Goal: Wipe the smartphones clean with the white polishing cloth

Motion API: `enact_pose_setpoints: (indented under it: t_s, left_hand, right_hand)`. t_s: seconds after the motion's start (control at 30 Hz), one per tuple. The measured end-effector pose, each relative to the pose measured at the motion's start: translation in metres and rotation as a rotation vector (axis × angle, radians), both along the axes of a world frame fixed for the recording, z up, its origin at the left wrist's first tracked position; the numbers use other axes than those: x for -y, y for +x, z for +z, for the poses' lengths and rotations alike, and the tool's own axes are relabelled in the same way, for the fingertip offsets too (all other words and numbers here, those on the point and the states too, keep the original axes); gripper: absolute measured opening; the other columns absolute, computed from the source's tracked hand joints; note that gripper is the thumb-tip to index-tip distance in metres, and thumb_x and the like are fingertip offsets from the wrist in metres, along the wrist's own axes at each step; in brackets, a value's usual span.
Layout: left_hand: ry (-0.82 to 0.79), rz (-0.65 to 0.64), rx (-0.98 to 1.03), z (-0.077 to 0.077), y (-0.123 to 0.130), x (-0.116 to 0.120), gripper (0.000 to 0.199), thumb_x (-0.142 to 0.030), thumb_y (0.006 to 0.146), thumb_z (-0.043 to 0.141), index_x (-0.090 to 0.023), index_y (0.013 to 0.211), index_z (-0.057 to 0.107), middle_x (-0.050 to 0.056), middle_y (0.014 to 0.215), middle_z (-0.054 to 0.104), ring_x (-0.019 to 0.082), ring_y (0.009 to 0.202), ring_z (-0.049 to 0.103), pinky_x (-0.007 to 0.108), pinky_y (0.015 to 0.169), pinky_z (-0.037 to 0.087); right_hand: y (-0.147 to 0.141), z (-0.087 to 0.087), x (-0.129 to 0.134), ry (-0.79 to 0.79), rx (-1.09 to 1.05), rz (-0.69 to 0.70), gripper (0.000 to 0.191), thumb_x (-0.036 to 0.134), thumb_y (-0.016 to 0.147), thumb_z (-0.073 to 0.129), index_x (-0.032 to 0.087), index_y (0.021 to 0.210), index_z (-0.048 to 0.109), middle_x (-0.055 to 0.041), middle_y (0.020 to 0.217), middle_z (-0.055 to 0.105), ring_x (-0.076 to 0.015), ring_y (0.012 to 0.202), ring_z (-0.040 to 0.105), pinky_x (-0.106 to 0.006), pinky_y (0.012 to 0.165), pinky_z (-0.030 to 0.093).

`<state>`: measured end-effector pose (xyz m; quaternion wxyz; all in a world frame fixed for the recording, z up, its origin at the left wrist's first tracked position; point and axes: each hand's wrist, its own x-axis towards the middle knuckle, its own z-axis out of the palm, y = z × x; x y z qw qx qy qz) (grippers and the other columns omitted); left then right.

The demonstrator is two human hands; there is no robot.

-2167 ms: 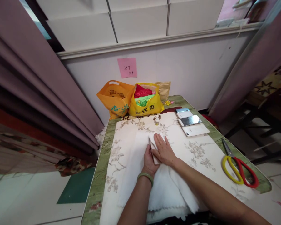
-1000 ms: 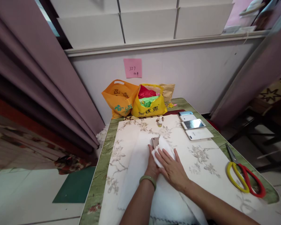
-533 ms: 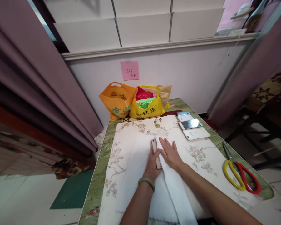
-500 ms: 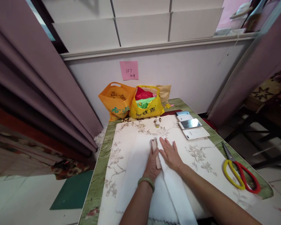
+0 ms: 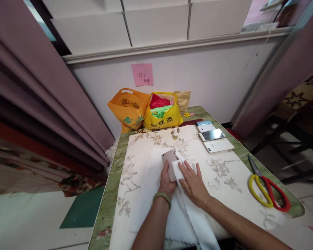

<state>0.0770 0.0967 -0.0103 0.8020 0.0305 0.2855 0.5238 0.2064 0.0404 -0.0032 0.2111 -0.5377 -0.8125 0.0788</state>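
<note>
A rose-grey smartphone (image 5: 169, 160) lies tilted in my left hand (image 5: 168, 181), its back partly in view. The thumb rests on that back, and the other fingers are mostly hidden. My right hand (image 5: 194, 184) lies over a white cloth (image 5: 199, 222) with its fingers stretched out and a little apart. The folded edge of this cloth laps against the right side of the phone. Underneath, more white cloth (image 5: 151, 194) is spread out, with a scalloped edge near me. A green bangle (image 5: 162, 199) circles my left wrist.
Several phones (image 5: 216, 142) lie at the right of the flower-patterned table mat (image 5: 221, 168). Red-and-yellow scissors (image 5: 267, 189) rest near the right edge. At the back stand an orange bag (image 5: 130, 109), a stuffed yellow bag (image 5: 163, 121) and a small tan pouch (image 5: 183, 100).
The phone has turned from its narrow side to show more of its back. My right hand has slid slightly towards me, with the cloth edge now over the phone's right side.
</note>
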Motion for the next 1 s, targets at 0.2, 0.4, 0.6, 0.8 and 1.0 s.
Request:
enact_pose_setpoints:
  t_s: [0.2, 0.4, 0.6, 0.8, 1.0]
  left_hand:
    - [0.054, -0.057, 0.031, 0.003, 0.001, 0.0, 0.047, -0.038, 0.087, 0.056, -0.014, 0.128, 0.056, 0.011, 0.12, 0.066, 0.025, 0.118, 0.058, 0.04, 0.107, 0.04]
    - [0.138, -0.13, 0.008, 0.015, 0.007, 0.0, 0.05, -0.046, 0.088, 0.052, -0.021, 0.131, 0.054, 0.008, 0.125, 0.064, 0.025, 0.124, 0.053, 0.042, 0.108, 0.038]
    - [0.04, -0.157, 0.002, 0.011, -0.003, 0.0, 0.059, -0.063, 0.086, 0.039, -0.023, 0.122, 0.061, 0.007, 0.12, 0.067, 0.03, 0.129, 0.048, 0.047, 0.106, 0.038]
    - [-0.144, 0.032, -0.083, -0.016, -0.011, 0.01, 0.041, -0.043, 0.09, 0.038, -0.022, 0.107, 0.068, 0.007, 0.104, 0.071, 0.023, 0.124, 0.053, 0.034, 0.108, 0.037]
    - [0.021, -0.015, -0.06, -0.01, -0.006, 0.006, 0.038, -0.038, 0.087, 0.048, -0.018, 0.114, 0.065, 0.008, 0.106, 0.071, 0.025, 0.119, 0.057, 0.038, 0.105, 0.041]
  right_hand:
    - [-0.009, 0.003, -0.057, -0.194, -0.039, -0.025, 0.062, 0.049, 0.1, 0.019, 0.023, 0.152, -0.002, -0.0059, 0.155, 0.027, -0.026, 0.145, 0.015, -0.062, 0.112, 0.005]
    - [-0.029, 0.009, -0.099, -0.246, 0.014, -0.128, 0.06, 0.049, 0.099, 0.019, 0.022, 0.153, 0.009, -0.0095, 0.156, 0.022, -0.028, 0.145, 0.013, -0.065, 0.11, 0.003]
    - [-0.042, 0.012, -0.075, -0.066, 0.062, 0.037, 0.059, 0.042, 0.099, 0.025, 0.018, 0.152, 0.014, -0.0086, 0.157, 0.019, -0.0254, 0.145, 0.012, -0.06, 0.114, 0.001]
    - [-0.026, 0.02, -0.028, -0.005, 0.082, 0.331, 0.066, 0.044, 0.098, 0.033, 0.021, 0.152, 0.003, -0.0068, 0.157, 0.017, -0.0255, 0.145, 0.014, -0.057, 0.115, -0.004]
    - [-0.025, 0.014, -0.04, -0.036, 0.061, 0.228, 0.064, 0.041, 0.098, 0.035, 0.026, 0.152, 0.004, -0.0034, 0.157, 0.017, -0.0235, 0.144, 0.017, -0.056, 0.116, 0.005]
